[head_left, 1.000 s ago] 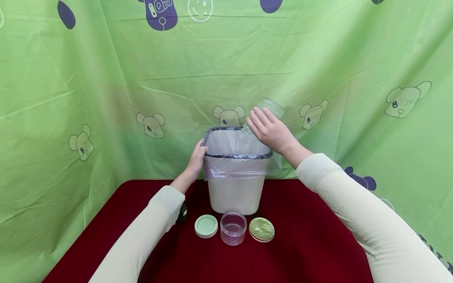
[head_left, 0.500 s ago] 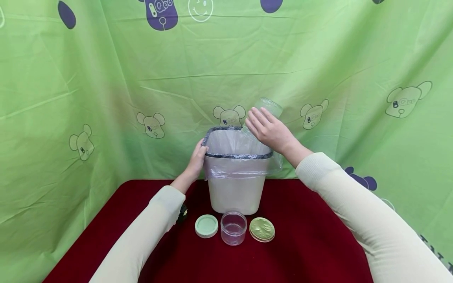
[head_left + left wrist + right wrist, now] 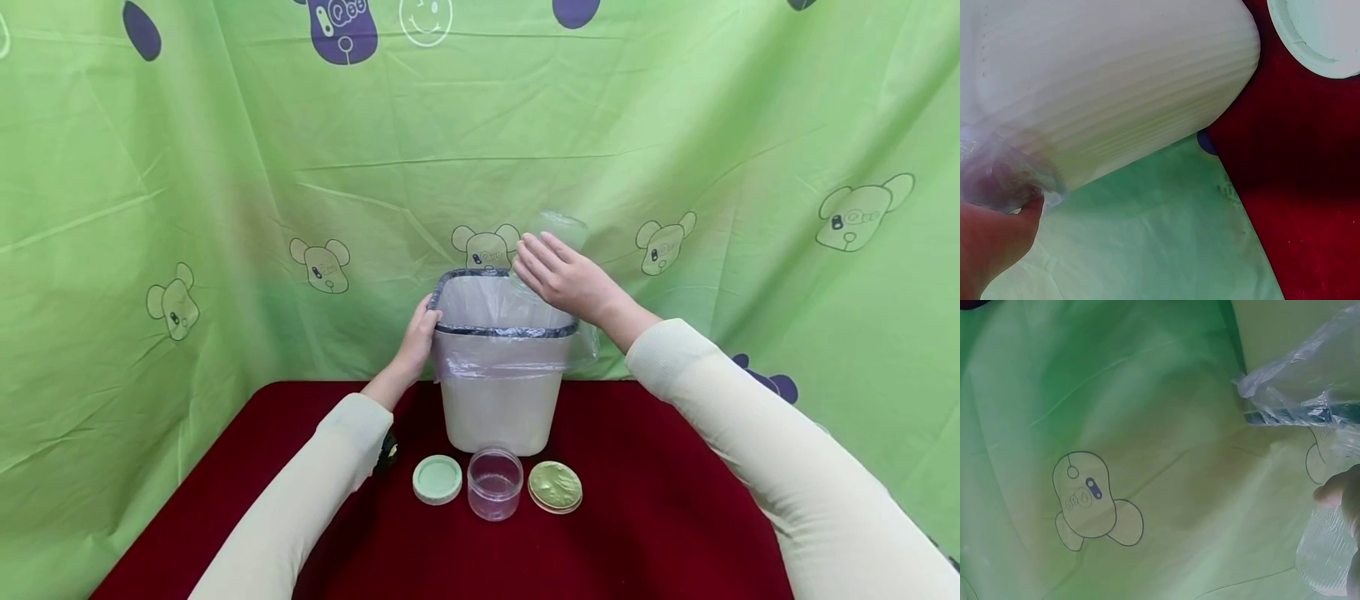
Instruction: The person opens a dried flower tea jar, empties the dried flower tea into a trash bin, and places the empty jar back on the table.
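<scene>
A white trash bin (image 3: 498, 408) stands on the table, its dark rim lined with a thin clear plastic bag (image 3: 510, 357). My left hand (image 3: 415, 342) grips the bin's left side at the rim, thumb on the bag. In the left wrist view the bag's folds partly cover that hand's fingers. Over the bin's right back corner, my right hand (image 3: 566, 279) holds a clear ribbed jar (image 3: 1325, 556). The jar is tipped, base up and to the right, mouth down toward the bin's opening. Part of it is hidden behind the hand.
In front of the bin sit a pale green lid (image 3: 437, 477), an open clear plastic tub (image 3: 495, 492) and a shiny yellow-green lid (image 3: 555, 485). A small dark object (image 3: 387, 450) shows beside the left sleeve. A green printed cloth (image 3: 225, 208) hangs behind the red-covered table (image 3: 637, 517).
My right hand has shifted slightly left with the jar, and the jar's base has swung left and a little lower. The left hand and bin have stayed in place.
</scene>
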{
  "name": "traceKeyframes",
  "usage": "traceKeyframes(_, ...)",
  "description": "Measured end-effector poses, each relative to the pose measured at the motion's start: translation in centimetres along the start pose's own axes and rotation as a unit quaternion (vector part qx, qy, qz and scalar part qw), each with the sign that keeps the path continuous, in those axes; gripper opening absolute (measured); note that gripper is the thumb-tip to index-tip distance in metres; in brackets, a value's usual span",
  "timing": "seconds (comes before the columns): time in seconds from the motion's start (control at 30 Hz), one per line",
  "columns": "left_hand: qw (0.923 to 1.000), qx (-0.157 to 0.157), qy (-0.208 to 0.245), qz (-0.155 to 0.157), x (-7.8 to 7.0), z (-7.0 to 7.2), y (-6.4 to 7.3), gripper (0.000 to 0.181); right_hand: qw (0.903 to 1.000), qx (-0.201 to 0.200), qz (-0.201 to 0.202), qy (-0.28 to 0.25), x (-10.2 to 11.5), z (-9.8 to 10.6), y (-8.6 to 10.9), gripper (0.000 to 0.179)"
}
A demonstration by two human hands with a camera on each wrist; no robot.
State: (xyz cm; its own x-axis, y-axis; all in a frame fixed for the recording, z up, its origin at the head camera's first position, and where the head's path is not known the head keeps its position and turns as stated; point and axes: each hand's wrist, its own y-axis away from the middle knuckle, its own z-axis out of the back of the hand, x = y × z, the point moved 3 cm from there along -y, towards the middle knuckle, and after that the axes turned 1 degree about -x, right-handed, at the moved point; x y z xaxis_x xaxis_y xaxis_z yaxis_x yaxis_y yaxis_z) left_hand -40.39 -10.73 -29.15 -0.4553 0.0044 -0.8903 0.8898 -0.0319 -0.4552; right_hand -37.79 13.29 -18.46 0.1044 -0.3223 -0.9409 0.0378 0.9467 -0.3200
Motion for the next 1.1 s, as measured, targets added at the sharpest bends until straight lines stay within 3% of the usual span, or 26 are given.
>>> traceKeyframes(0.57, 0.9999, -0.009, -0.008, 0.002, 0.38, 0.13, -0.06, 0.065, 0.9979, 0.006, 0.054, 0.035, 0.35, -0.28, -0.35, 0.047)
traceKeyframes(0.87, 0.9999, -0.008, -0.006, -0.001, 0.43, 0.01, -0.01, 0.064, 0.9959, 0.009, 0.070, 0.057, 0.12, -0.17, -0.14, 0.041)
traceKeyframes(1.1, 0.9999, -0.007, -0.004, -0.010, 0.28, 0.00, -0.11, 0.064, 0.9917, 0.038, 0.094, 0.079, -0.06, -0.14, -0.12, 0.047)
